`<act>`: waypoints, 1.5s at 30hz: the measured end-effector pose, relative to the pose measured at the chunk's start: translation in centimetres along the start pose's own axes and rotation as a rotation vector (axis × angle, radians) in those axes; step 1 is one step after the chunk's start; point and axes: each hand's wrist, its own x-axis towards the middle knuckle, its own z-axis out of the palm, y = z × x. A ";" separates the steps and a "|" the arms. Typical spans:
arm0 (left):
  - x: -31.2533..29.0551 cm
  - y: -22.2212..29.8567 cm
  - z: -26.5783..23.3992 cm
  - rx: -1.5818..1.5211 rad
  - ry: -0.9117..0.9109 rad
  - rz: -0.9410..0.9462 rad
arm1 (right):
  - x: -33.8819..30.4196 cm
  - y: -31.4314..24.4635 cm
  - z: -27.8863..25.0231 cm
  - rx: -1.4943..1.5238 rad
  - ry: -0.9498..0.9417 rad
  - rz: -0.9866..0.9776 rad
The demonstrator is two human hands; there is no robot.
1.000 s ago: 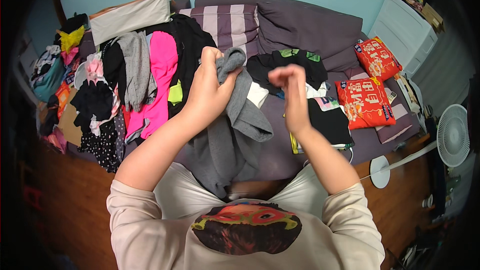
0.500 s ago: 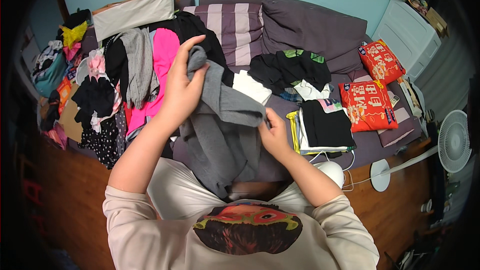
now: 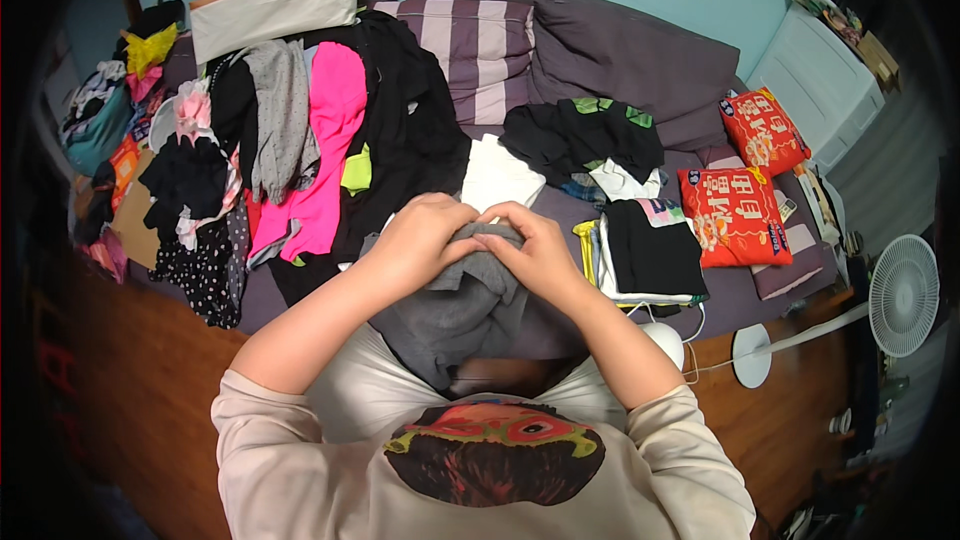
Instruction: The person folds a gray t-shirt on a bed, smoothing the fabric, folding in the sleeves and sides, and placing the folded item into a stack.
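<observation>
Grey cloth hangs on my feed, its upper end grasped by both hands: left hand at its eleven o'clock, right hand at one, neither clearly nearer. Its bunched length drops toward six, beside the sofa.

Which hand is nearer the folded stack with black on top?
Right: the right hand is left of the folded stack, apart; the left hand, farther left. Both hold the grey garment.

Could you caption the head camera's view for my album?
Two hands hold a bunched gray garment before a purple sofa strewn with clothes.
</observation>
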 end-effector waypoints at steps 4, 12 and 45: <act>-0.2 0.6 -0.3 -0.027 0.022 0.100 | -0.6 -0.2 0.2 0.100 0.173 0.046; -1.0 1.6 -2.4 -0.224 0.149 0.037 | -3.5 1.2 2.1 -0.086 0.295 -0.087; -1.7 -1.0 -6.9 -0.214 0.308 -0.208 | -2.0 0.2 -2.8 0.231 -0.201 0.181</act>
